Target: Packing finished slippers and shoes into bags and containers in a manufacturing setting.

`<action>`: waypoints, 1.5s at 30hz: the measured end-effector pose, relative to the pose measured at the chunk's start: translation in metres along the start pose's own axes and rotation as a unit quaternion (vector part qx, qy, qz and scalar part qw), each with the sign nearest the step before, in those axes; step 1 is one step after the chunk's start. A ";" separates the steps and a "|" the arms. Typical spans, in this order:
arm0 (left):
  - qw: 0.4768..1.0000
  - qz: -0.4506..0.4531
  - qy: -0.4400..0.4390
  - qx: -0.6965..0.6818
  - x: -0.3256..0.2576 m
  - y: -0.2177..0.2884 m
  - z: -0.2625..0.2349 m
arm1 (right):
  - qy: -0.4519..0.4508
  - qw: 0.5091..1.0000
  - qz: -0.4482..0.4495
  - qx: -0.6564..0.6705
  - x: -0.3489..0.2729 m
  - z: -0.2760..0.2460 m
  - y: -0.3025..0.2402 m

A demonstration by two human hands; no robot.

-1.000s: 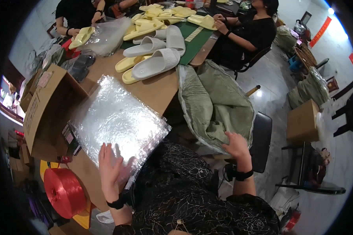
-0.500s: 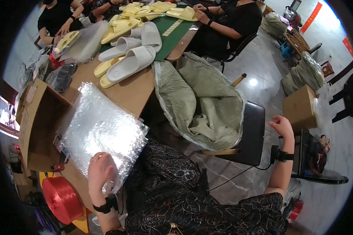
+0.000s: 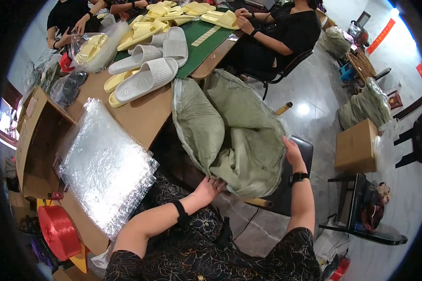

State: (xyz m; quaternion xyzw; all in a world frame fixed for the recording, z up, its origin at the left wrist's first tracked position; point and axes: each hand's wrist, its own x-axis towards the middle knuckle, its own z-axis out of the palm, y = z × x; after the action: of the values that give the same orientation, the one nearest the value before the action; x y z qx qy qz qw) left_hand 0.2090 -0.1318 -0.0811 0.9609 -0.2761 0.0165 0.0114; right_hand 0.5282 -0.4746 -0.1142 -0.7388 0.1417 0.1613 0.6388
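Note:
A large green woven sack (image 3: pixel 229 136) hangs open beside the wooden table (image 3: pixel 145 114). My left hand (image 3: pixel 210 188) touches the sack's lower edge, fingers spread. At the sack's right rim my right hand (image 3: pixel 291 152) grips the fabric; a black watch sits on that wrist. A stack of clear bubble-wrap bags (image 3: pixel 105 166) lies on the table to my left, away from both hands.
White slippers (image 3: pixel 147 77) and yellow slippers (image 3: pixel 147 29) lie on the table and on a green mat (image 3: pixel 204 40). An open cardboard box (image 3: pixel 35 140) stands at left, a red twine spool (image 3: pixel 56 232) below it. Other people sit at the far end. A cardboard box (image 3: pixel 358 147) stands on the floor.
My left hand has left the bubble-wrap stack and come across to the sack's lower edge. My right hand has moved in from the right onto the sack's rim.

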 end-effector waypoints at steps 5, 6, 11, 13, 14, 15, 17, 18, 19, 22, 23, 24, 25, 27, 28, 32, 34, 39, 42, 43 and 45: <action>0.996 -0.087 -0.015 -0.031 -0.032 -0.028 0.044 | -0.143 0.964 -0.209 -0.083 -0.060 0.071 -0.138; 0.989 -0.108 -0.014 -0.102 -0.032 -0.030 0.040 | -0.145 0.947 -0.258 -0.128 -0.054 0.064 -0.158; 0.984 -0.137 -0.037 -0.107 -0.018 -0.040 0.001 | 0.037 0.933 -0.333 -0.127 0.011 0.066 -0.211; 0.984 -0.112 -0.036 -0.134 -0.017 -0.040 -0.009 | 0.092 0.916 -0.366 -0.140 0.043 0.055 -0.210; 0.982 -0.091 -0.036 -0.161 -0.019 -0.039 -0.014 | 0.076 0.946 -0.293 -0.115 0.051 0.058 -0.208; 0.981 -0.108 0.013 -0.162 -0.026 -0.036 -0.017 | 0.054 0.970 -0.217 -0.090 0.058 0.065 -0.205; 0.982 -0.107 0.052 -0.149 -0.021 -0.034 -0.023 | 0.050 0.980 -0.166 -0.098 0.086 0.066 -0.179; 0.981 -0.093 0.093 -0.141 -0.014 -0.033 -0.024 | 0.060 0.985 -0.114 -0.111 0.110 0.058 -0.158; 0.982 -0.059 0.107 -0.141 0.005 -0.033 -0.024 | 0.116 0.904 -0.199 -0.361 0.144 0.014 -0.133; 0.989 -0.062 0.084 -0.102 0.034 -0.029 -0.016 | 0.066 0.879 -0.201 -0.428 0.181 -0.055 -0.085; 0.993 -0.098 0.057 -0.035 0.018 -0.035 0.006 | 0.046 0.932 -0.164 -0.319 0.173 0.011 -0.068; 0.992 -0.111 0.045 -0.030 0.008 -0.040 0.019 | 0.043 0.970 -0.113 -0.213 0.157 0.044 -0.058; 0.992 -0.128 0.000 -0.015 0.004 -0.042 0.028 | 0.042 0.970 -0.111 -0.212 0.143 0.050 -0.058; 0.983 -0.166 -0.075 -0.031 0.002 -0.045 0.037 | 0.002 0.995 -0.102 -0.015 0.117 0.047 -0.067; 0.983 -0.165 -0.076 -0.031 -0.002 -0.047 0.038 | 0.003 0.995 -0.102 -0.014 0.102 0.050 -0.078; 0.989 -0.084 -0.038 -0.115 -0.009 -0.051 0.031 | 0.022 0.984 -0.165 0.059 0.059 0.068 -0.123; 0.985 -0.086 0.019 -0.149 0.016 -0.043 0.011 | 0.056 0.980 -0.180 0.055 0.065 0.055 -0.132; 0.987 -0.147 0.061 -0.035 0.026 -0.040 0.012 | 0.089 0.969 -0.209 -0.096 0.057 0.087 -0.164; 0.987 -0.150 0.029 -0.041 0.020 -0.049 0.030 | 0.112 0.960 -0.231 -0.112 0.068 0.094 -0.162; 0.984 -0.167 -0.050 -0.035 0.018 -0.052 0.035 | 0.111 0.960 -0.230 -0.113 0.067 0.096 -0.162; 0.972 -0.206 -0.116 -0.014 0.009 -0.050 0.039 | 0.155 0.934 -0.294 -0.131 0.062 0.099 -0.156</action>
State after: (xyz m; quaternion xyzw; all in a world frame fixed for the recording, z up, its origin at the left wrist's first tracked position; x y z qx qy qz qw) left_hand 0.2440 -0.0953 -0.1201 0.9923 -0.0718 -0.1013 -0.0038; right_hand 0.6437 -0.3541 -0.0134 -0.8401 -0.0070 -0.1335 0.5257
